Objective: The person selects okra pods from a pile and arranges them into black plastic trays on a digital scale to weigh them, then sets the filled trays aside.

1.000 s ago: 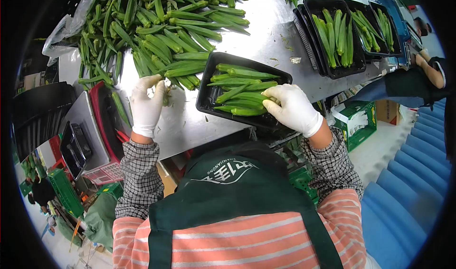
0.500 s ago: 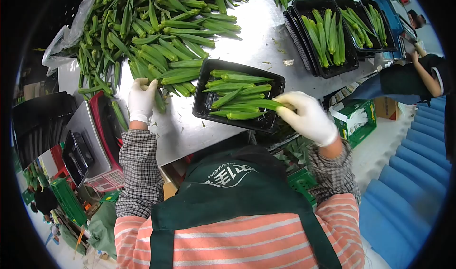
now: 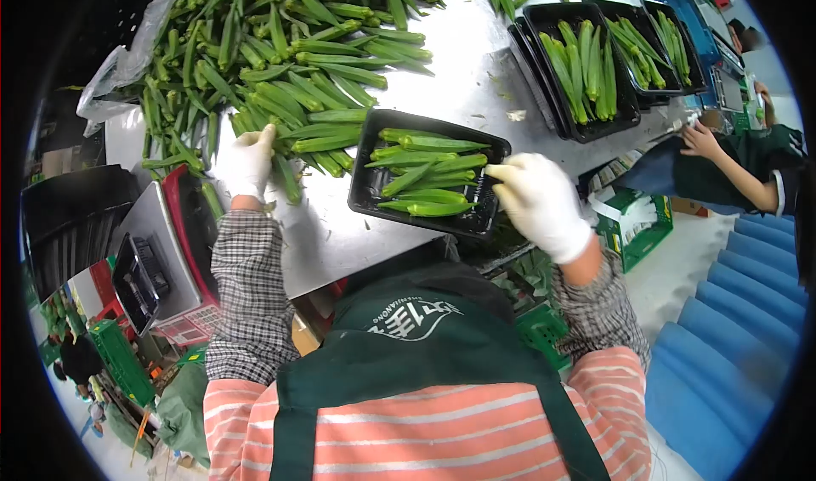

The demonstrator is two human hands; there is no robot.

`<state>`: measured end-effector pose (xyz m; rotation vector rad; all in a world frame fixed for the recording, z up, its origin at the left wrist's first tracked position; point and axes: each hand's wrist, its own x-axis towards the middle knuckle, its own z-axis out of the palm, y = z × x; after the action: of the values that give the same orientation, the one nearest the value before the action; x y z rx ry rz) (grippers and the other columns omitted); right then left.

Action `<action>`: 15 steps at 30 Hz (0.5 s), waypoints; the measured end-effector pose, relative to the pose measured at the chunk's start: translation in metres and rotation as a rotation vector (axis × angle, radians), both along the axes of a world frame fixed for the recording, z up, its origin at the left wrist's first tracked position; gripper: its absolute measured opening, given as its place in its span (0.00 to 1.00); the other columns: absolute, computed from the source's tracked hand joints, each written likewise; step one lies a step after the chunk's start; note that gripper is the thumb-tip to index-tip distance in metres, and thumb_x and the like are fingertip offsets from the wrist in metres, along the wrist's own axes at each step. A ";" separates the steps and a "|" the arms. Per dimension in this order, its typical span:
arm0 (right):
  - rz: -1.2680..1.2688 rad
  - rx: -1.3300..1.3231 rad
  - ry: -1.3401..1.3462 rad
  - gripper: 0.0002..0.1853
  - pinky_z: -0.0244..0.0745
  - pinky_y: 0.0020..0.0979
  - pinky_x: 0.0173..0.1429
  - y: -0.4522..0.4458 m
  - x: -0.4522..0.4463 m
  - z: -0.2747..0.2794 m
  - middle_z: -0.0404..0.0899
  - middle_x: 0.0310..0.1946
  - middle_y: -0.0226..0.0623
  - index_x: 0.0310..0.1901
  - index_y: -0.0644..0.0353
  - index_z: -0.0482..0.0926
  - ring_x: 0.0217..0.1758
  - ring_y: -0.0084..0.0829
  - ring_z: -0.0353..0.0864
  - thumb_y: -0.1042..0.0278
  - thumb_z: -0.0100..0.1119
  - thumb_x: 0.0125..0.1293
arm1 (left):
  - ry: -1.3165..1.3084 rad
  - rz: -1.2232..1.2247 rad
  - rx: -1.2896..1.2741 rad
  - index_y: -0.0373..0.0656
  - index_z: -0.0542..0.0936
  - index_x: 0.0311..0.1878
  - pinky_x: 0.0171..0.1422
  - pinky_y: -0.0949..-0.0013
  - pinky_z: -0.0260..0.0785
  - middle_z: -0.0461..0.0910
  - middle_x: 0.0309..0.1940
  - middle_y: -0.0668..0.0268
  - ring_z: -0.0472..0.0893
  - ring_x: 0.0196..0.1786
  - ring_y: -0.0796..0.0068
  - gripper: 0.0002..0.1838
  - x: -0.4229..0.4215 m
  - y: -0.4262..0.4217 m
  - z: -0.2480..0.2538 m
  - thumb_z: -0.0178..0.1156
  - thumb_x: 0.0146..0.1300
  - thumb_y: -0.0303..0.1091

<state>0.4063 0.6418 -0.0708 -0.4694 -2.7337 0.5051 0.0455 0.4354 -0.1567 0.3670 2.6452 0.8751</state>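
Note:
A black plastic tray [image 3: 367, 194] holding several okra pods [image 3: 438, 160] sits on the metal table in front of me. My right hand [image 3: 544, 205], in a white glove, is at the tray's right end with its fingers curled together; whatever they hold is hidden behind the glove. My left hand [image 3: 246, 162], also gloved, is by the lower edge of a large okra pile [image 3: 314, 99]. Its fingers are bent in close to the pods, and I cannot make out anything between them. One loose pod [image 3: 287, 180] lies just right of that hand.
More black trays of okra [image 3: 586, 73] stand at the back right, some stacked. A scale [image 3: 174, 251] and an upright black tray [image 3: 136, 281] are at the left. A co-worker's arm [image 3: 731, 162] reaches in at the right, above a green crate [image 3: 633, 222].
The okra pod that my right fingers pinched at the tray's right end is gone from view in the tray. My right hand has drawn slightly back to the right; my left fingers shifted slightly up.

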 end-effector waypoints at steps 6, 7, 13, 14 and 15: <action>0.082 0.054 -0.103 0.11 0.68 0.37 0.44 -0.005 -0.050 -0.042 0.73 0.34 0.33 0.36 0.55 0.77 0.40 0.37 0.73 0.69 0.63 0.49 | -0.278 0.165 0.241 0.36 0.81 0.42 0.21 0.79 0.59 0.74 0.19 0.72 0.67 0.16 0.85 0.18 0.011 0.008 0.025 0.66 0.57 0.42; 0.069 0.005 -0.042 0.11 0.68 0.37 0.44 -0.004 -0.050 -0.038 0.74 0.34 0.34 0.36 0.55 0.77 0.40 0.37 0.73 0.70 0.63 0.49 | -0.333 0.166 0.290 0.37 0.80 0.39 0.20 0.80 0.58 0.72 0.18 0.73 0.66 0.16 0.86 0.16 0.007 0.005 0.021 0.66 0.57 0.41; -0.150 -0.550 0.161 0.11 0.73 0.30 0.44 0.005 -0.029 -0.008 0.78 0.34 0.39 0.40 0.65 0.76 0.37 0.32 0.79 0.78 0.61 0.54 | -0.463 0.141 0.740 0.42 0.75 0.31 0.25 0.81 0.61 0.72 0.23 0.73 0.68 0.20 0.87 0.07 -0.005 -0.021 0.019 0.61 0.60 0.34; -0.189 -0.614 0.174 0.11 0.73 0.27 0.44 0.009 -0.019 -0.001 0.79 0.34 0.39 0.41 0.66 0.76 0.37 0.29 0.79 0.78 0.60 0.55 | -0.487 0.123 0.854 0.42 0.76 0.32 0.27 0.81 0.63 0.73 0.24 0.72 0.70 0.21 0.86 0.07 -0.008 -0.027 0.015 0.60 0.60 0.34; -0.247 -0.649 0.142 0.11 0.72 0.26 0.45 0.012 -0.008 0.006 0.78 0.34 0.36 0.42 0.67 0.75 0.37 0.25 0.78 0.77 0.59 0.56 | -0.489 0.141 0.866 0.41 0.75 0.36 0.37 0.78 0.70 0.76 0.30 0.68 0.76 0.31 0.80 0.06 0.003 -0.021 0.040 0.56 0.62 0.34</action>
<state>0.3979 0.6537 -0.0649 -0.8693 -2.2821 1.3007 0.0485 0.4143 -0.1171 0.1243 1.7527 1.8587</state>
